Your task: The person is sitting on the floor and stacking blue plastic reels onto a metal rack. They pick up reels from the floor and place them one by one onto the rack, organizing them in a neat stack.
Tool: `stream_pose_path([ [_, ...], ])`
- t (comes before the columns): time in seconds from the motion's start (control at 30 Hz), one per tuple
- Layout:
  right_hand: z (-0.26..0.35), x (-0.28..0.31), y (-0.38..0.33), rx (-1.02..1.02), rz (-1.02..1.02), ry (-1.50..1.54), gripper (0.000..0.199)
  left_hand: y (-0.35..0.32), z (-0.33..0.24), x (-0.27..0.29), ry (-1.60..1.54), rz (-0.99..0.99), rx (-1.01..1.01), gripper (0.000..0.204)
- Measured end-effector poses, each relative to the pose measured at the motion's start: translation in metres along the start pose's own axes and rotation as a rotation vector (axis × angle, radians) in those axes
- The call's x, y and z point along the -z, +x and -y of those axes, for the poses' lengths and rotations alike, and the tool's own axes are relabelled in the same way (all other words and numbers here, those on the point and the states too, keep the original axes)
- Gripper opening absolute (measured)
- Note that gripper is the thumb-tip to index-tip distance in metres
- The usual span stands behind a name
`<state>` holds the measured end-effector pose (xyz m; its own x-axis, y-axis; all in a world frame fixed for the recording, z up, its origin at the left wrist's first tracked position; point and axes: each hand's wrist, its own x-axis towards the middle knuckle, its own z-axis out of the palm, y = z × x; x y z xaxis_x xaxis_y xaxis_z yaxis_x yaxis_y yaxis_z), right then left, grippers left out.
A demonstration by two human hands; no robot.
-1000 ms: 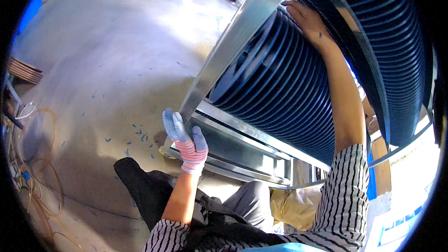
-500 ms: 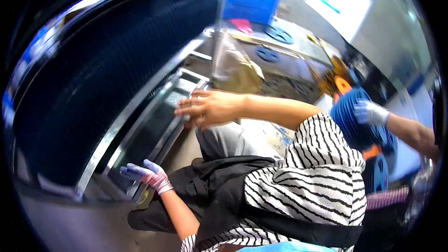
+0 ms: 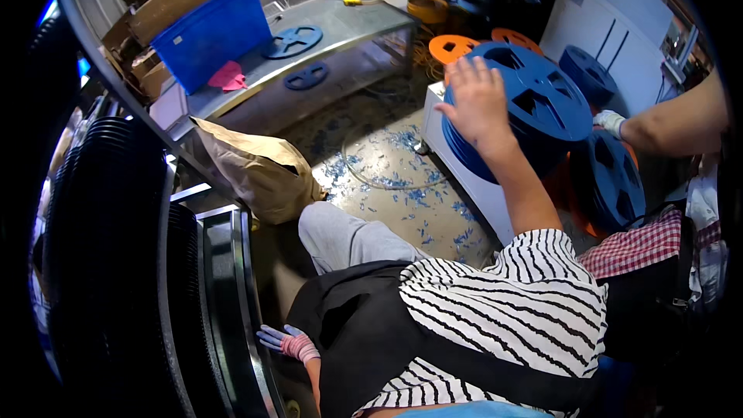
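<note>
Resting low at the near edge, the gloved left hand (image 3: pixel 285 342) lies flat, fingers together and clamped on nothing, against the steel rim (image 3: pixel 232 294) of a large black corrugated coil (image 3: pixel 116 263). Farther out, the bare right hand (image 3: pixel 476 101) presses spread, apart fingers onto the top blue plastic reel (image 3: pixel 534 104) of a stack standing on a white stand (image 3: pixel 464 162). Beside it, a co-worker's gloved hand (image 3: pixel 611 121) touches the reel's far edge. Beyond, a brown paper sack (image 3: pixel 259 170) leans by the steel counter (image 3: pixel 340 27) bearing a blue bin (image 3: pixel 213 31).
</note>
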<state>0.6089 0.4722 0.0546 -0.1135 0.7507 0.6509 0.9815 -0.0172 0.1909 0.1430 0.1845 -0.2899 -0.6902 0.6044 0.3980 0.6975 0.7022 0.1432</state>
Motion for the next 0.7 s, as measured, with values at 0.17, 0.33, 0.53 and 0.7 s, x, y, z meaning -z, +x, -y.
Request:
stream_pose_path([
  [0.17, -0.030, 0.025, 0.006, -0.312, 0.446, 0.029, 0.057, -0.016, 0.016, -0.010, -0.008, 0.178, 0.156, 0.072],
  [0.33, -0.093, 0.013, 0.011, -0.246, 0.393, 0.136, 0.063, -0.045, -0.038, 0.018, 0.014, 0.226, 0.079, 0.072],
  [0.53, -0.148, 0.042, 0.005, -0.077, 0.279, -0.056, 0.063, -0.070, -0.078, 0.029, -0.202, 0.261, 0.352, 0.074],
  [0.7, -0.202, -0.062, 0.040, -0.078, 0.250, -0.031, 0.068, -0.081, -0.109, 0.035, -0.205, 0.198, 0.452, 0.072],
])
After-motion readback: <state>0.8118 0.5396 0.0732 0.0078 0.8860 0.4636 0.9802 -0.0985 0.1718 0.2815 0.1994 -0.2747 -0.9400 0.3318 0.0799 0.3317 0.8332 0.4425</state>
